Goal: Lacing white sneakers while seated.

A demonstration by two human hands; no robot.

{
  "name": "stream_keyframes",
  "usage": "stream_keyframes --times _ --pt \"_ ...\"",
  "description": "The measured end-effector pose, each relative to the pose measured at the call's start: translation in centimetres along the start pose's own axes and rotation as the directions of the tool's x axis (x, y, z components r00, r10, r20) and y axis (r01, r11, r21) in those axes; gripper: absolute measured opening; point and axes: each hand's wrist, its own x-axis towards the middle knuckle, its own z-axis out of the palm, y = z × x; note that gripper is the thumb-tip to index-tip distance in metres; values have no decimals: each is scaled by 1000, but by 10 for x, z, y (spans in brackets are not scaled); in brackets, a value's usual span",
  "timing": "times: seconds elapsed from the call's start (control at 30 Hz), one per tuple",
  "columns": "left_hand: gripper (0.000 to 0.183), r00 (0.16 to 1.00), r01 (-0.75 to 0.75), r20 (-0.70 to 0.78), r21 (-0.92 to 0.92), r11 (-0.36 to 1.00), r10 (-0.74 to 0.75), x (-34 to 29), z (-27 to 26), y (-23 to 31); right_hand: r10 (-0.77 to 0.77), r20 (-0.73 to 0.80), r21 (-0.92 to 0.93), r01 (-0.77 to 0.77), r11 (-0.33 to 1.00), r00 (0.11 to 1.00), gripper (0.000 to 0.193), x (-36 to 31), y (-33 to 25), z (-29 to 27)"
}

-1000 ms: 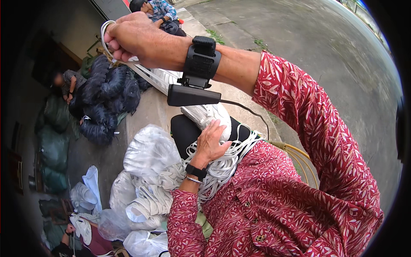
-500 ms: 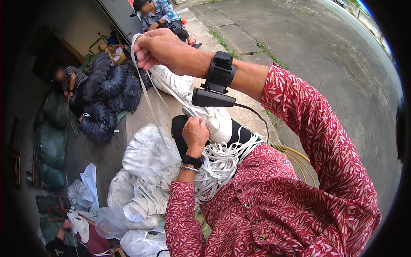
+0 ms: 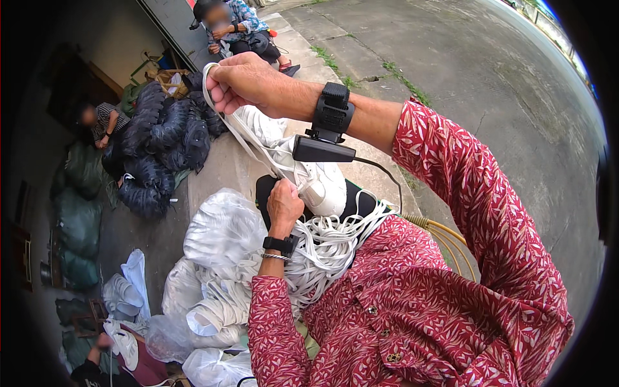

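Note:
My right hand (image 3: 242, 84) is raised at the upper left, its fingers closed on a flat white shoelace (image 3: 248, 143) that loops over them. The lace runs taut down to a white shoe (image 3: 325, 190) resting on my dark-trousered lap. My left hand (image 3: 284, 203) is closed at the near left edge of this shoe, where the lace meets it; its fingertips are partly hidden. Just below lies a tangled heap of white shoelaces (image 3: 335, 248) across my lap.
White shoe pieces in clear plastic bags (image 3: 222, 229) lie left of my lap. Stacked dark pieces (image 3: 151, 161) are piled beyond, near a seated person (image 3: 103, 122). Another person (image 3: 235, 29) sits at the top. A cable (image 3: 380, 169) hangs from my right wrist device; a yellow hose (image 3: 451, 235) lies right.
The loose lace strand that hung toward the plastic bag has drawn up against the taut strands. Both hands shifted slightly. The person at the top has raised a hand.

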Motion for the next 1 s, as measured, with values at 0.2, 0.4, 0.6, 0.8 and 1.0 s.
stream_keyframes --times 0.2,0.4,0.6,0.8,1.0 --pt "6 988 -31 -151 -81 996 18 -6 -4 9 44 -64 -18 -45 999 997 22 2 -1 -6" --pt "15 921 -387 -120 -164 908 371 -34 4 34 -84 28 22 84 996 996 23 2 -15 3" --pt "58 855 -472 208 -69 879 476 -40 16 37 -230 -4 -26 229 973 973 22 9 -32 8" --pt "59 853 -445 247 -116 888 459 -36 16 34 -347 365 238 274 932 864 19 18 -63 -16" --pt "31 949 -308 -88 -476 824 303 -32 8 29 -239 26 -139 240 961 971 22 -9 -54 3"
